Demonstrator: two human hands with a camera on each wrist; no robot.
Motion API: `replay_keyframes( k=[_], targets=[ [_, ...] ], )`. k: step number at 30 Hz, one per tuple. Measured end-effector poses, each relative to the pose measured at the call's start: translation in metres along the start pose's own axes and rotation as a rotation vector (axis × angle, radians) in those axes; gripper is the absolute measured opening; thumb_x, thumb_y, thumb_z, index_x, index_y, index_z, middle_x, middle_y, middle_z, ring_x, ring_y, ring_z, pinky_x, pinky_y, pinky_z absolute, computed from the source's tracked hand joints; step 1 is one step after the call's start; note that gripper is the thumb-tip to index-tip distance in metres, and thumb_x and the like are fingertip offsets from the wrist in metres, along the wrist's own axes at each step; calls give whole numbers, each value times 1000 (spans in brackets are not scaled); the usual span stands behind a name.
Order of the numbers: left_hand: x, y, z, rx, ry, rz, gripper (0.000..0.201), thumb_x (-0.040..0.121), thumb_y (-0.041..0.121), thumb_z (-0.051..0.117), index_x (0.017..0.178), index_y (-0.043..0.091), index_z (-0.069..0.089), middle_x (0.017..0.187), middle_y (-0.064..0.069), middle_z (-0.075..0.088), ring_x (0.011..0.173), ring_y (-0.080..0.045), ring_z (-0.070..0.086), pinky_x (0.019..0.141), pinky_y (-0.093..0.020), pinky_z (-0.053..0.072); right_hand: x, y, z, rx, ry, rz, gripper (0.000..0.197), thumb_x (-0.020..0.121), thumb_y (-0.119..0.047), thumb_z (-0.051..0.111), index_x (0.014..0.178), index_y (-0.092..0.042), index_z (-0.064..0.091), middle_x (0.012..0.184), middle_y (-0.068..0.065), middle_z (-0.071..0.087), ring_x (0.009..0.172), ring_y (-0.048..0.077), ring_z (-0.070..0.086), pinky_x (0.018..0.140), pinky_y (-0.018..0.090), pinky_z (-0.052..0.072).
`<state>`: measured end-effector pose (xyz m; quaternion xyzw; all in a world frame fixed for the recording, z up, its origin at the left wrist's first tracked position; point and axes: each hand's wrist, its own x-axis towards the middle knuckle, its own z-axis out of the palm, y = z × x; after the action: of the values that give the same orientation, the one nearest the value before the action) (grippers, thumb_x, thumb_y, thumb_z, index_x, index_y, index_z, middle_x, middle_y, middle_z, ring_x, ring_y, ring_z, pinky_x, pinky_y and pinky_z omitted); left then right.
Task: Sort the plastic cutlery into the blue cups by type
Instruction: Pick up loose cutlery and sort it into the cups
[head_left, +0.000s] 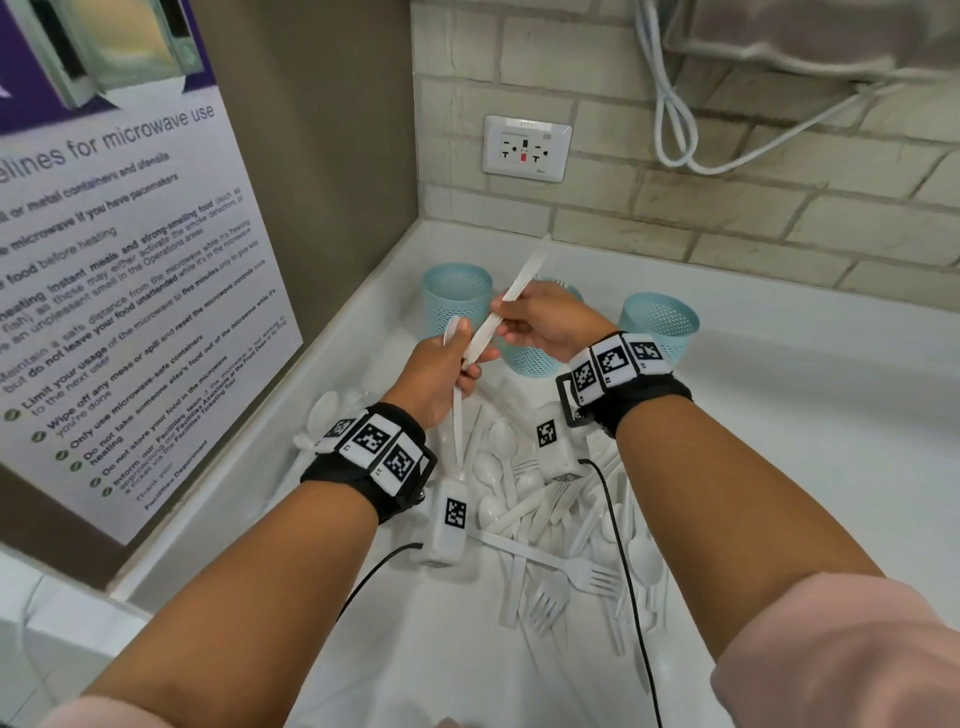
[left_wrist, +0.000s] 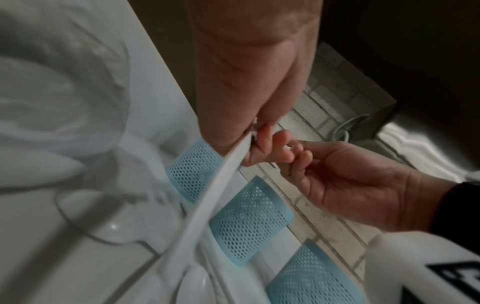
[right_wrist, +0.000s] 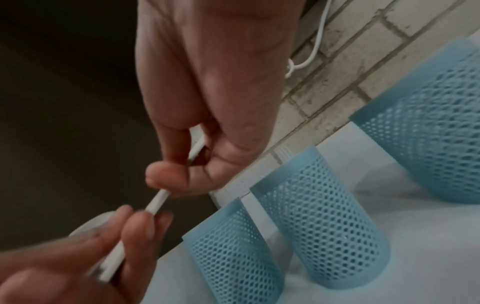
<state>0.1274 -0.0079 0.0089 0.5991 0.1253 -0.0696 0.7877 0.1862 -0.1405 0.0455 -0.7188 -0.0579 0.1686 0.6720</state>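
Note:
Both hands meet above the three blue mesh cups. My right hand (head_left: 511, 318) pinches a white plastic knife (head_left: 521, 283) near its middle, and the blade points up toward the wall. My left hand (head_left: 464, 364) grips a white spoon (head_left: 457, 421); its bowl sticks out above the fist and its handle hangs down. The left fingers also touch the knife's lower end. The left cup (head_left: 457, 296) and the right cup (head_left: 660, 322) look empty. The middle cup (head_left: 530, 359), partly hidden by the right hand, holds fork tines (right_wrist: 282, 151). The knife (right_wrist: 159, 200) spans both hands in the right wrist view.
A pile of white forks, spoons and knives (head_left: 550, 525) lies on the white counter (head_left: 779, 441) under my wrists. The counter sits in a corner: a poster wall (head_left: 130, 291) on the left, a brick wall with an outlet (head_left: 525, 148) and hanging cables (head_left: 675, 119) behind.

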Motion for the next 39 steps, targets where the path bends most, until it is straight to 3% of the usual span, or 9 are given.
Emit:
replay_keyframes(
  k=[4, 8, 13, 19, 21, 25, 29, 34, 39],
  targets=[
    [9, 9, -14, -66, 128, -10, 33, 101, 33, 36, 86, 11, 56, 72, -2, 60, 38, -1, 41, 35, -11, 30, 22, -15, 1, 50, 248, -138, 16, 92, 0, 52, 78, -8, 53, 68, 11, 56, 42, 7, 56, 47, 16, 50],
    [17, 20, -24, -98, 165, 7, 25, 100, 29, 40, 87, 15, 55, 65, 3, 43, 39, -3, 30, 36, -12, 25, 45, -17, 4, -1, 464, -272, 17, 91, -4, 56, 78, -15, 50, 76, 10, 58, 54, 17, 60, 65, 29, 57],
    [26, 29, -30, -250, 141, -35, 23, 98, 38, 42, 83, 20, 44, 63, 3, 39, 40, -3, 27, 36, -13, 17, 67, -7, 16, -83, 431, -267, 20, 88, -4, 58, 75, -19, 55, 72, 5, 59, 61, 20, 62, 75, 35, 56],
    [31, 27, -37, -356, 126, -72, 48, 89, 66, 36, 86, 20, 47, 64, 1, 48, 41, -5, 31, 37, -14, 20, 83, 6, 25, -313, 325, -156, 19, 85, -10, 61, 75, -22, 51, 98, 22, 67, 92, 37, 66, 88, 50, 52],
    [30, 27, -38, -375, 126, -79, 55, 87, 70, 30, 85, 18, 47, 64, 0, 49, 41, -5, 31, 36, -15, 21, 80, 7, 24, -259, 319, -145, 8, 86, -10, 62, 89, -15, 55, 92, 18, 66, 88, 35, 68, 89, 48, 53],
    [25, 27, -33, -343, 103, -82, 66, 86, 74, 21, 90, 13, 46, 63, -4, 52, 40, -7, 30, 37, -16, 20, 67, 1, 19, -251, 383, -246, 45, 85, -20, 67, 126, -10, 50, 110, 10, 53, 83, 23, 64, 88, 36, 54],
    [18, 29, -18, -280, 15, -92, 80, 80, 80, 12, 88, 9, 47, 55, -6, 52, 36, -8, 29, 35, -15, 18, 43, -10, 17, -460, 324, -476, 28, 81, -33, 70, 107, -22, 67, 104, 4, 62, 90, 10, 56, 82, 21, 43],
    [8, 31, 7, -187, -149, -94, 94, 75, 82, 0, 108, 17, 59, 55, -5, 53, 36, -6, 28, 33, -13, 19, 16, -17, 12, -663, 10, -350, 26, 81, -33, 71, 90, -9, 76, 83, 9, 70, 74, 10, 60, 69, 13, 42],
    [-4, 24, 28, -150, -217, -117, 85, 80, 79, 4, 90, 14, 57, 58, -5, 49, 39, -7, 30, 37, -14, 20, -3, -13, -12, -626, 128, -289, 25, 84, -29, 69, 72, -7, 67, 67, 5, 59, 65, 8, 49, 63, 13, 39]
  ],
)
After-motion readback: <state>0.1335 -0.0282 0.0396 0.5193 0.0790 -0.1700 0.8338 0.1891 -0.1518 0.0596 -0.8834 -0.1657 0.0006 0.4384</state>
